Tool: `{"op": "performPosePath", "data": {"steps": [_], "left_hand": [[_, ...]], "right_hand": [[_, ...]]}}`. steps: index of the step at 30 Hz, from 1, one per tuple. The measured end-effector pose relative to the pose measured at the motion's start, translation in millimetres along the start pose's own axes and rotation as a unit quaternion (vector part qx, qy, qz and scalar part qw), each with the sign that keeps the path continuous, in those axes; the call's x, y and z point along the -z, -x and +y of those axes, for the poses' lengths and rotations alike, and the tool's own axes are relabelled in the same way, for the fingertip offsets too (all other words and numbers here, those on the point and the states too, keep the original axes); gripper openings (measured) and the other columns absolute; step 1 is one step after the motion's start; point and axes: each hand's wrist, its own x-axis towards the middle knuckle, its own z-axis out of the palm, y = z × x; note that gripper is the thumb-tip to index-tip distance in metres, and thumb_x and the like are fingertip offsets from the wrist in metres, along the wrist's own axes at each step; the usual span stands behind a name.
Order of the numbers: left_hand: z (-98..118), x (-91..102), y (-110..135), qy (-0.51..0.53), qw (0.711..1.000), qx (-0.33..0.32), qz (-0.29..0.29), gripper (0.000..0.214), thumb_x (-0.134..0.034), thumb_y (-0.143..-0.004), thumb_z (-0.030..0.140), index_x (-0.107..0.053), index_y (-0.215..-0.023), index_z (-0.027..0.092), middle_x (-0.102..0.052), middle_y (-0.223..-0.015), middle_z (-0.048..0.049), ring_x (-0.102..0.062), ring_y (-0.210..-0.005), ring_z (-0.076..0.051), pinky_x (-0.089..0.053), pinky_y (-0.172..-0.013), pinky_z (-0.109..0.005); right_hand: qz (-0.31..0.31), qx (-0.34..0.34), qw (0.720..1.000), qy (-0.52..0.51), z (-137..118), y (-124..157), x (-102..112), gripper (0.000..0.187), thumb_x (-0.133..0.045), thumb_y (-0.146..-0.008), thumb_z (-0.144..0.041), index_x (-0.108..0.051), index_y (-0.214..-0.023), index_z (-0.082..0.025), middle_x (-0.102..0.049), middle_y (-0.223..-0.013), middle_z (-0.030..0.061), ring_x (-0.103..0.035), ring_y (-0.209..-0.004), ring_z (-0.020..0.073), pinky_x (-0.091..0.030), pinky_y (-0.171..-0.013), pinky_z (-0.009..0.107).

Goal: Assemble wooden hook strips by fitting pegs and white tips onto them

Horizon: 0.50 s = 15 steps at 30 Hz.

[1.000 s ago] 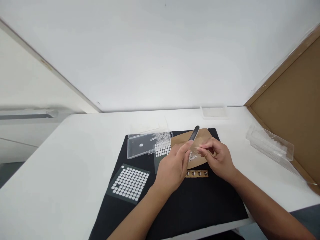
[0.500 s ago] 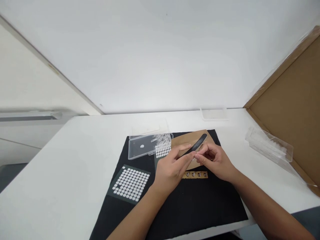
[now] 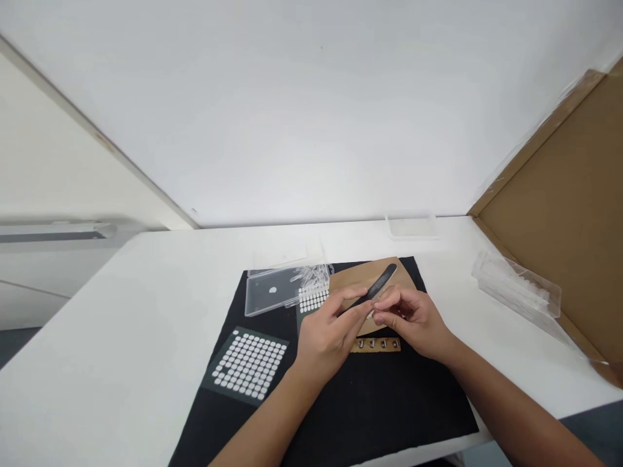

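My left hand (image 3: 328, 331) pinches a slim black nail file (image 3: 377, 285) that slants up to the right. My right hand (image 3: 413, 321) is closed just beside it, its fingertips meeting the file's near end and pinching something small I cannot make out. Both hands hover over a tan card (image 3: 363, 280) lying on a black mat (image 3: 341, 402). Below the hands lies a small brown strip (image 3: 377, 345) carrying a row of small shiny pieces.
A dark sheet of white dots (image 3: 248, 364) lies at the mat's left, a smaller one (image 3: 314, 299) near a clear plastic case (image 3: 272, 292). A clear box (image 3: 518, 288) and brown board (image 3: 569, 214) stand right; a clear tray (image 3: 411, 227) sits at the back.
The black file has tilted from nearly upright down to a flatter slant. My hands have drawn closer together, and the view has shifted slightly.
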Motion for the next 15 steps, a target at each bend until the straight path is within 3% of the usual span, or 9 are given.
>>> {"op": "performPosePath", "data": {"steps": [5, 10, 15], "left_hand": [[0.8, -0.6, 1.4, -0.048, 0.999, -0.012, 0.002, 0.021, -0.064, -0.105, 0.015, -0.077, -0.119, 0.023, -0.076, -0.128, -0.0102, -0.080, -0.100, -0.018, -0.067, -0.082, -0.026], [-2.8, -3.8, 2.3, -0.109, 0.992, -0.061, 0.018, 0.021, -0.065, -0.103, 0.009, -0.074, -0.118, 0.020, -0.078, -0.121, -0.0107, -0.080, -0.095, -0.016, -0.061, -0.069, -0.020], [-4.0, -6.2, 2.9, -0.166, 0.983, -0.075, 0.024, 0.021, -0.062, -0.103, 0.009, -0.075, -0.115, 0.021, -0.079, -0.114, -0.0082, -0.078, -0.081, -0.014, -0.053, -0.056, -0.019]], "right_hand": [[0.018, 0.034, 0.991, 0.128, -3.3, 1.0, -0.3, 0.014, -0.076, -0.100, -0.038, -0.074, -0.101, -0.024, -0.076, -0.088, 0.0013, -0.067, -0.069, 0.0154, -0.054, -0.060, 0.029], [0.003, 0.172, 0.934, 0.312, 1.7, 1.8, 2.9, 0.009, -0.061, -0.108, -0.023, -0.070, -0.112, -0.024, -0.077, -0.097, 0.0034, -0.073, -0.087, 0.0185, -0.058, -0.076, 0.032], [-0.008, 0.224, 0.889, 0.399, 4.4, -3.6, 5.1, 0.008, -0.058, -0.110, -0.021, -0.066, -0.113, -0.022, -0.078, -0.098, 0.0048, -0.074, -0.088, 0.0202, -0.056, -0.077, 0.034]]}}
